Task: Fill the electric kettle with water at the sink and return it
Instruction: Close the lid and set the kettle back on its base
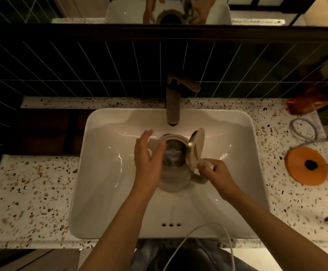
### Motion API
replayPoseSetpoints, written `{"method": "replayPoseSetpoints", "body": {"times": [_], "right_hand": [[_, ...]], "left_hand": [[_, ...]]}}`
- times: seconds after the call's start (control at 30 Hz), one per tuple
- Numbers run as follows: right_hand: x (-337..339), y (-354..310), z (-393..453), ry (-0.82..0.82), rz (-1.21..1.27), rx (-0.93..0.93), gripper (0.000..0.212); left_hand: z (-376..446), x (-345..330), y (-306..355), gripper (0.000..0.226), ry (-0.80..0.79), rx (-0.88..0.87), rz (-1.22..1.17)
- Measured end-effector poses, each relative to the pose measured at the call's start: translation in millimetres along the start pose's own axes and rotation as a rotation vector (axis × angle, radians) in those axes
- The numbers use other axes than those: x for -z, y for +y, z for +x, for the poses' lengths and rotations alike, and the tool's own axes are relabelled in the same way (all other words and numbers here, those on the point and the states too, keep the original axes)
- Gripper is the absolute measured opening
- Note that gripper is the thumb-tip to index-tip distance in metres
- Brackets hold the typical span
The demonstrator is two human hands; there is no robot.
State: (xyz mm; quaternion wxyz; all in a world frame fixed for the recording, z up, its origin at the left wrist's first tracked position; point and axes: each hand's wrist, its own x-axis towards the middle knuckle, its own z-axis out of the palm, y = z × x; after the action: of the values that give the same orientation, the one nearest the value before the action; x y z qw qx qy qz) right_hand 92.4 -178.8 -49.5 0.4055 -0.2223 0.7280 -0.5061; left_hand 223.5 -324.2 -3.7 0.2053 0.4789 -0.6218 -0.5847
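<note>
A cream electric kettle (176,182) stands inside the white sink (104,173), just in front of the tap spout (173,106). Its lid (196,149) is swung up and open toward the right, and the steel inside shows with some water in it. My right hand (216,175) grips the kettle's handle on the right side. My left hand (149,163) lies flat against the kettle's left side, fingers spread. No water stream is visible from the tap.
The orange kettle base (305,167) sits on the speckled counter (32,192) to the right of the sink, with its grey cord (304,130) looped behind it. An orange packet (307,102) lies at the back right. A white cable (208,231) hangs near my body.
</note>
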Motion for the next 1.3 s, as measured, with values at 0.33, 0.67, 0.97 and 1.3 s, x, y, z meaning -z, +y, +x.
{"method": "replayPoseSetpoints", "body": {"times": [0.33,0.67,0.97,1.3], "right_hand": [[9,15,4,0.033,0.072,0.016,0.031],[10,19,6,0.036,0.088,0.039,0.042],[12,21,9,0.030,0.115,0.031,0.043],[13,20,8,0.027,0.093,0.029,0.033]], "left_hand": [[-25,-4,28,0.055,-0.386,-0.067,-0.090],[-26,-24,30,0.044,-0.223,-0.215,0.097],[-1,-2,-16,0.055,-0.039,-0.191,0.257],[8,-2,-26,0.088,-0.129,0.293,-0.103]]}}
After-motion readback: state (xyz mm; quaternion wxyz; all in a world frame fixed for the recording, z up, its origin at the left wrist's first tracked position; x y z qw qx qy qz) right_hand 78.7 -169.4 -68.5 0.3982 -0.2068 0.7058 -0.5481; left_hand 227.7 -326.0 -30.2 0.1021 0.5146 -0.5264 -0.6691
